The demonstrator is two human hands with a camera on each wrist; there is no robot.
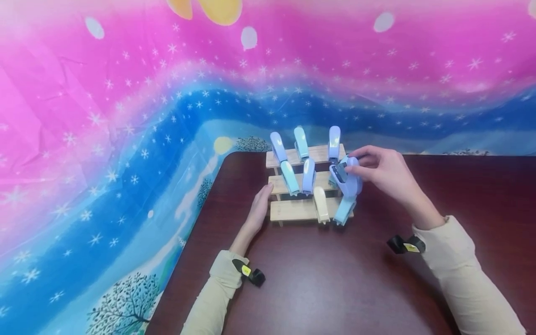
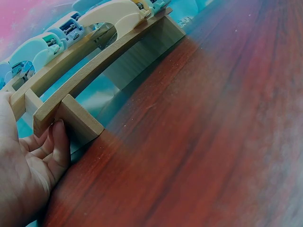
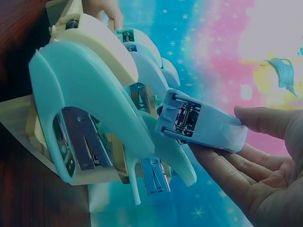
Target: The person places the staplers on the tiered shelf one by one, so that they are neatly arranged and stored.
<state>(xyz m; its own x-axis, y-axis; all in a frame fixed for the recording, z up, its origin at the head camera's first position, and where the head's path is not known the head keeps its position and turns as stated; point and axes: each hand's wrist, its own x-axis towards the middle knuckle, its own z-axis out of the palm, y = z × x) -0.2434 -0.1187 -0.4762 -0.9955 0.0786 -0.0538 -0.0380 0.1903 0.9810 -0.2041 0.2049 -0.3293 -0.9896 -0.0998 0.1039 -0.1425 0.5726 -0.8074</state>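
Note:
My right hand [image 1: 389, 174] pinches a purple stapler [image 3: 215, 123] between thumb and fingers over the right end of a three-tier wooden rack [image 1: 289, 211]. In the right wrist view its hinge spring faces the rack. Just below it, a turquoise stapler [image 1: 344, 211] stands on the lowest tier, beside a cream stapler [image 1: 321, 204]. My left hand [image 2: 28, 165] holds the rack's left end, fingers curled against a leg [image 2: 80, 120]. Turquoise and purple staplers, among them a purple one [image 1: 308, 176], stand on the upper tiers. Another turquoise stapler is partly hidden behind the held one.
The rack stands on a dark reddish-brown table [image 1: 301, 279] near its back edge. Behind hangs a pink and blue cloth [image 1: 167, 93] with snowflakes and trees. Black straps [image 1: 406, 244] are on both wrists.

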